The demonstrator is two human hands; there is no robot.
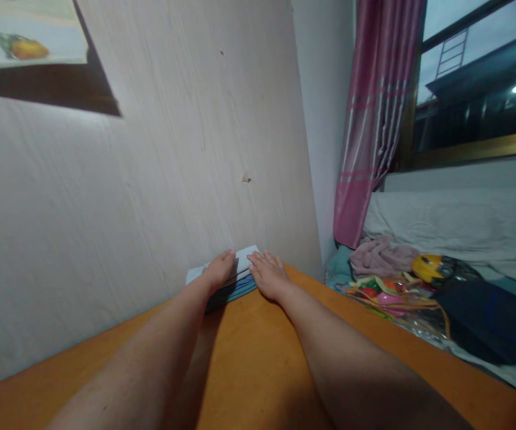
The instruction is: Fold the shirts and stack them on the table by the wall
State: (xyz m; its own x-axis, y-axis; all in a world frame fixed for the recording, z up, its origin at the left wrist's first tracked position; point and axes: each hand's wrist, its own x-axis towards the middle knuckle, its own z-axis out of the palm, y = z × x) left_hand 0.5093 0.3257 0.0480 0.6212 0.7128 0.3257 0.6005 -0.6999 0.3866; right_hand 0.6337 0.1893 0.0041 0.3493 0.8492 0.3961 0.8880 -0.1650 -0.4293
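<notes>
A small stack of thin books (244,258), white on top with blue layers below, lies on the orange tabletop (244,352) against the wall. My left hand (220,270) rests on the top of the stack, left of its middle, with the fingers stretched forward. At the right end, my right hand (270,275) lies flat over the stack's edge with its fingers spread. Neither hand is wrapped round the stack. Part of its left side is hidden behind my left hand and forearm.
A pale wood-grain wall (150,179) rises behind the table, with a fruit picture (38,30) at upper left. To the right are a pink curtain (365,119), a window, a pink cloth (383,257), a clear bag of colourful items (392,301) and a dark blue bag (491,322).
</notes>
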